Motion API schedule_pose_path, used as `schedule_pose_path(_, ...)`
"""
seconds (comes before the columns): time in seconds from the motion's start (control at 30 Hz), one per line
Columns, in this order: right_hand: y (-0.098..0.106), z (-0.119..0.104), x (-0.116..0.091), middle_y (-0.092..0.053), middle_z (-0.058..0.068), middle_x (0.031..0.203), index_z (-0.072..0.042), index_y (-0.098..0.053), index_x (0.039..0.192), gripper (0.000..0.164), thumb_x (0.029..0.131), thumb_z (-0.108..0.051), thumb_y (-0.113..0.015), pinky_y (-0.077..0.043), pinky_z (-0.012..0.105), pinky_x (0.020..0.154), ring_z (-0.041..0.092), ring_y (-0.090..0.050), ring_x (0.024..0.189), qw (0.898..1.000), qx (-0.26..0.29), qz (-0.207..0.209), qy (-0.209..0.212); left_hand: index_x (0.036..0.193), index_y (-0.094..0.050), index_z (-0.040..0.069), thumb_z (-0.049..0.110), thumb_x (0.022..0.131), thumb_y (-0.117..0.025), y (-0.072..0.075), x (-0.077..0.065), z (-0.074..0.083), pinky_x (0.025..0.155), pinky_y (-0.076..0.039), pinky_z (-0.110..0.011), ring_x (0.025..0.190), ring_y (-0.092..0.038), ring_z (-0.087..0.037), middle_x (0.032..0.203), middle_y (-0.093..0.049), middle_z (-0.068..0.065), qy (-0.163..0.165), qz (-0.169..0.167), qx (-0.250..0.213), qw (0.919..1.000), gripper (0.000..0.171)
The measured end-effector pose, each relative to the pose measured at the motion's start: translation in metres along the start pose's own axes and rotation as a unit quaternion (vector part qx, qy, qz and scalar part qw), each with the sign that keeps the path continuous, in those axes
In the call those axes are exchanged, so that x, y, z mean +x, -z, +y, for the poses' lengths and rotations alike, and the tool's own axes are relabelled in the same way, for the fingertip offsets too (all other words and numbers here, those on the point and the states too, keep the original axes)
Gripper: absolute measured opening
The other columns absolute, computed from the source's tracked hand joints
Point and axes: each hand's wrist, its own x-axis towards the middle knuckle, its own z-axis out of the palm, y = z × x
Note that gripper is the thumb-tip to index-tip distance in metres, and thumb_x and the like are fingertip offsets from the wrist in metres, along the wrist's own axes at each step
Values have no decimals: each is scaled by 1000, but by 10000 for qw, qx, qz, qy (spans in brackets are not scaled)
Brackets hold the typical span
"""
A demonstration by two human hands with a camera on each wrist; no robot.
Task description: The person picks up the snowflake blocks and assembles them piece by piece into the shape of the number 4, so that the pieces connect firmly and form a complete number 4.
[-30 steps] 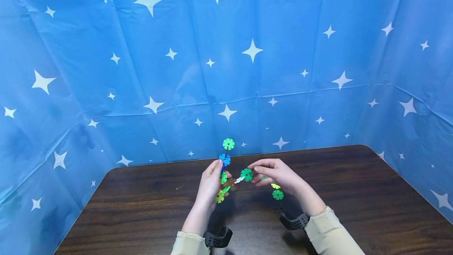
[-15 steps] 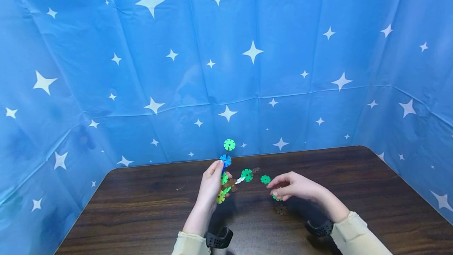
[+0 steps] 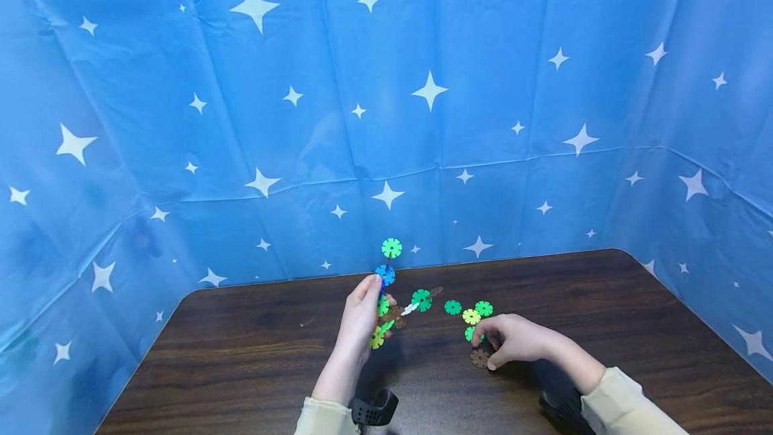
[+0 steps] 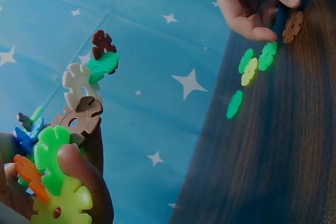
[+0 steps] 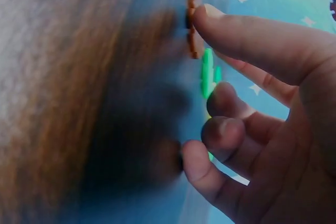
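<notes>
My left hand (image 3: pixel 361 314) grips a chain of slotted plastic snowflake discs (image 4: pixel 52 153), joined edge to edge in green, blue, brown, white, orange and yellow. Its upper end rises to a bright green disc (image 3: pixel 391 248); another branch reaches right through a white disc (image 4: pixel 77 85) to a green one (image 3: pixel 422 299) and a dark brown tip. Part of the chain is hidden behind the hand. My right hand (image 3: pixel 521 339) is low over the table, thumb tip at the edge of a loose brown snowflake disc (image 3: pixel 480 358), its fingers bent and apart from the thumb.
Loose snowflake discs lie beyond the right hand: a yellow one (image 3: pixel 472 316) and several green ones, such as the one (image 3: pixel 453 307) on the left. The dark wooden table (image 3: pixel 241 354) ends at a blue star-printed curtain (image 3: pixel 338 119).
My right hand has left the chain's end, where a dark brown disc now shows, and moved right and down to the loose brown disc. The left hand stays almost still with the chain.
</notes>
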Motion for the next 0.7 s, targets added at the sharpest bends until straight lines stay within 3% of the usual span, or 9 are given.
schedule_pose_path(0.4, -7, 0, 7, -52, -3, 73, -14, -66, 95, 24, 75, -3, -77, -36, 26, 57, 6, -40, 62, 9990, -411, 121, 87, 108, -58, 7, 38, 104, -42, -1, 0, 0, 43, -45, -27, 50, -49, -13, 82, -58, -9, -48, -36, -56, 10000, 36)
schedule_pose_path(0.7, -12, -8, 16, -46, -4, 71, -10, -59, 86, 26, 65, 4, -64, -30, 26, 56, 8, -35, 61, 9990, -422, -163, 10, 108, -57, 10, 39, 104, -42, 0, -2, 2, 43, -44, -27, 50, -47, -14, 81, -57, -5, -36, -60, -55, 10000, 34)
